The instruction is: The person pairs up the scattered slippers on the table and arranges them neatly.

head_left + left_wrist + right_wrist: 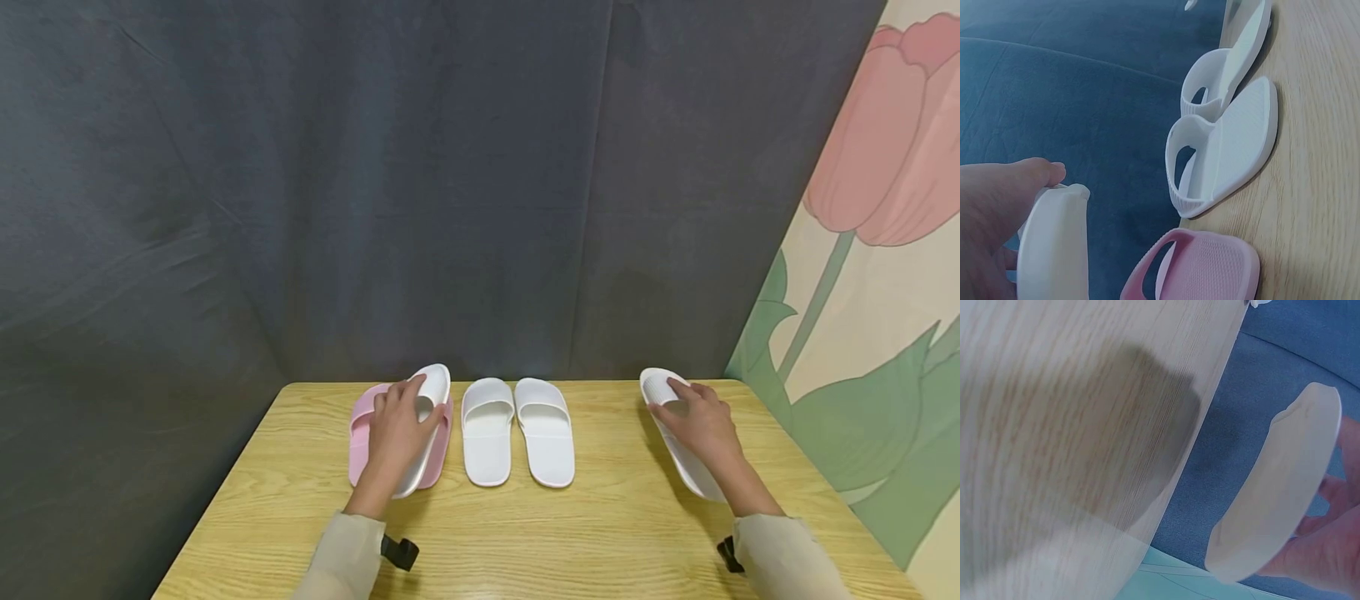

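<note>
At the left, my left hand point(397, 427) grips a white slipper point(1054, 244) by its strap, the slipper tilted and raised over pink slippers point(361, 454). It covers part of the pink ones. On the far right of the table, my right hand point(703, 427) holds another white slipper point(1285, 481) by the strap area. A shadow and a gap in the right wrist view show it lifted off the wood. Between the hands, a left white slipper point(487, 457) and a right white slipper point(551, 454) lie side by side, toes toward the curtain.
The wooden table point(517, 542) ends at a dark curtain point(450, 208) along its back edge. A wall painted with a pink tulip point(870, 150) rises at the right. Black wrist straps point(400, 552) show below both hands.
</note>
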`<state>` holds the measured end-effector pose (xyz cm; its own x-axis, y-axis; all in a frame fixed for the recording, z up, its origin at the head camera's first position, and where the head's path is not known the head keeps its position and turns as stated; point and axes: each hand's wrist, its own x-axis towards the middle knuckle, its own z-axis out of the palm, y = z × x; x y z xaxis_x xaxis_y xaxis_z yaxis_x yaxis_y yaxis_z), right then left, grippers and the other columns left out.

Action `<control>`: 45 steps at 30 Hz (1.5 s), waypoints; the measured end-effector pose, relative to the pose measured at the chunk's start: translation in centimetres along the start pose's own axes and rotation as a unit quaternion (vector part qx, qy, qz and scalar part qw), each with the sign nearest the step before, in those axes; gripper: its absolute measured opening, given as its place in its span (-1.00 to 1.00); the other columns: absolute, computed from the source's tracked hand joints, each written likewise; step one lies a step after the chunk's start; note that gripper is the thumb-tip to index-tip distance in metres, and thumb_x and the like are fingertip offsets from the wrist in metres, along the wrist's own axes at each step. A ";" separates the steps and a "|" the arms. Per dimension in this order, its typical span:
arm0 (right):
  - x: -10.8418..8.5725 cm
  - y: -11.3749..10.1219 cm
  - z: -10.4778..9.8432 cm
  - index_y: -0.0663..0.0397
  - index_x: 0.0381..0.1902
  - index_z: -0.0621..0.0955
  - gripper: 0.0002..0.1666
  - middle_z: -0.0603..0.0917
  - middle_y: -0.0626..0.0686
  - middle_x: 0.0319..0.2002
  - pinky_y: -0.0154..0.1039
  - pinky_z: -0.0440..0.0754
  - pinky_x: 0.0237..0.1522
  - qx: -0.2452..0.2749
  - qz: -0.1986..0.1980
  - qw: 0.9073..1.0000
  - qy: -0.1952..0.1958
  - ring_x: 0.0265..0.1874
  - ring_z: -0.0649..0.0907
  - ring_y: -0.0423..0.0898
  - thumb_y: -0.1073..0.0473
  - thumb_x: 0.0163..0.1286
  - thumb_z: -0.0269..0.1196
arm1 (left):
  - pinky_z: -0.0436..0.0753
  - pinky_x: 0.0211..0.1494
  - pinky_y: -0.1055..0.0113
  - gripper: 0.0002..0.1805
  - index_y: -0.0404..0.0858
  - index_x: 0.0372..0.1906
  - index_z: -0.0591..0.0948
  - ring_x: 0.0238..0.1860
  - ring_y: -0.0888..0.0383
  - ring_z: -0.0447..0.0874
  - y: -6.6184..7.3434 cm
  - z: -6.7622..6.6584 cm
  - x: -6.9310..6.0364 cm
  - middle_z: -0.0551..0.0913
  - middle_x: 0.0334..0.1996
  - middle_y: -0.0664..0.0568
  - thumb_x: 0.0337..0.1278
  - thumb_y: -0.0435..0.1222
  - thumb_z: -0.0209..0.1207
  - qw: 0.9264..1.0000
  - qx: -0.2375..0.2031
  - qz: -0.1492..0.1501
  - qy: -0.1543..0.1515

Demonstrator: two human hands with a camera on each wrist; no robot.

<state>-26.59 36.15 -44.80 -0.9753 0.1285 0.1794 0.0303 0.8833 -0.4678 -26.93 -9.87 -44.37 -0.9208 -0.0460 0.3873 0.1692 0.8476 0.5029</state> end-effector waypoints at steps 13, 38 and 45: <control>0.0 -0.4 0.2 0.25 0.49 0.30 -0.08 0.21 0.59 0.34 0.48 0.45 -0.06 0.000 0.006 1.000 -0.008 0.20 0.28 0.65 -0.23 0.41 0.23 | 0.49 0.11 -0.13 -0.28 -0.04 0.42 0.46 0.16 -0.20 0.41 1.1 0.8 -0.1 0.50 0.24 -0.19 0.20 0.11 0.30 1.000 -0.007 0.010 0.000; 0.1 -0.7 0.4 0.22 0.49 0.28 -0.10 0.20 0.58 0.38 0.48 0.45 -0.06 -0.007 -0.009 1.000 -0.015 0.21 0.28 0.66 -0.24 0.44 0.19 | 0.41 0.20 -0.16 -0.32 -0.02 0.37 0.51 0.21 -0.21 0.43 4.4 2.3 -0.1 0.55 0.22 -0.15 0.18 0.10 0.32 0.999 -0.002 0.037 0.003; 0.2 -0.7 0.5 0.22 0.49 0.29 -0.10 0.20 0.59 0.37 0.48 0.47 -0.07 -0.008 -0.008 1.000 -0.017 0.21 0.28 0.66 -0.23 0.43 0.20 | 0.51 0.10 -0.10 -0.32 -0.01 0.38 0.50 0.17 -0.20 0.44 5.1 3.0 0.0 0.53 0.24 -0.15 0.19 0.11 0.32 0.999 -0.015 0.038 -0.010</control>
<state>-26.87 35.31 -44.88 -0.9826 0.0985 0.1575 0.0171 0.8923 -0.4511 -27.11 -3.96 -44.15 -0.9118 0.0278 0.4096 0.2485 0.8317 0.4966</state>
